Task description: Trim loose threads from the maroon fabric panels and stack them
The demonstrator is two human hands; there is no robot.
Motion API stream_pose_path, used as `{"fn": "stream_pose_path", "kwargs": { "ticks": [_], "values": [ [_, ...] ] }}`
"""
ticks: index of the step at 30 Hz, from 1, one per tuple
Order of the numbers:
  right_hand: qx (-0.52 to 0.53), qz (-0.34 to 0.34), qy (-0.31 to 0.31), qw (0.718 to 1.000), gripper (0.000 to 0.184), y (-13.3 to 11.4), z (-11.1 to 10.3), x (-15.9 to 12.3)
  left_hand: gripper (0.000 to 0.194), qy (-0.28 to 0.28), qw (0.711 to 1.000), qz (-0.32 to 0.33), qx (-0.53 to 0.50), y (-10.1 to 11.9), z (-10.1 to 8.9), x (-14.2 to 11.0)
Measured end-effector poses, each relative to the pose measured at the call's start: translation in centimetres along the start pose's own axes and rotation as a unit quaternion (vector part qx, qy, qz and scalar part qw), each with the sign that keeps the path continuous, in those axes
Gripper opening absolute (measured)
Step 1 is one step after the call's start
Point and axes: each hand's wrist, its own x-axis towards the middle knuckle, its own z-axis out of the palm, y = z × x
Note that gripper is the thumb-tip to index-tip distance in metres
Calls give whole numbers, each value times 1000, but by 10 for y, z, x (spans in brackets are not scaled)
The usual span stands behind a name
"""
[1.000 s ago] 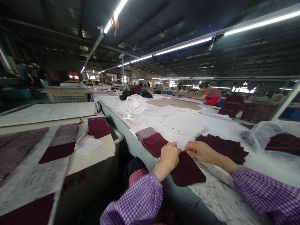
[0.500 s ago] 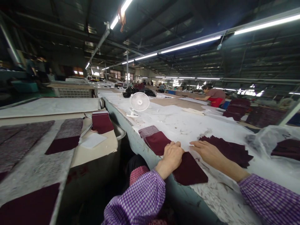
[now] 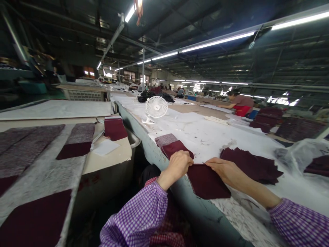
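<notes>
A dark maroon fabric piece [image 3: 209,183] lies at the near edge of the white-covered table, its front corner reaching over the side. My left hand [image 3: 179,163] pinches its far left corner, fingers closed. At the far right corner my right hand [image 3: 222,168] grips the same edge between thumb and fingers. Just beyond my left hand lies another maroon piece [image 3: 176,147] with a grey speckled piece [image 3: 164,139] at its far end. Right of my right hand is a fanned pile of maroon pieces [image 3: 252,164] with jagged edges.
A white fan [image 3: 156,107] stands on the long table. At left, speckled and maroon panels [image 3: 79,137] lie on a lower surface beside a small maroon stack [image 3: 114,128]. A clear plastic bag [image 3: 303,154] sits at right. A co-worker [image 3: 241,103] leans over the table's far side.
My right hand has come down onto the fabric's far edge, where it was apart before. My left hand has shifted left to the corner, and the whole far edge now shows between both hands.
</notes>
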Motion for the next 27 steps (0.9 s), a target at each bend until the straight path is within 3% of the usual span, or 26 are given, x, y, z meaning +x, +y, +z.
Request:
{"fn": "stream_pose_path", "kwargs": {
  "ticks": [7, 16, 24, 27],
  "values": [
    [-50, -14, -94, 994, 43, -12, -10, 3, 23, 9, 1000, 11, 10, -4, -2, -10],
    [-185, -25, -208, 960, 55, -31, -21, 29, 29, 24, 998, 42, 35, -3, -5, -14],
    [-231, -50, -251, 939, 59, -43, -29, 44, 22, 36, 996, 57, -51, -18, -6, -18],
    [-231, -64, -251, 938, 60, -43, -29, 47, 14, 46, 992, 27, -115, -19, -12, -20]
  ]
}}
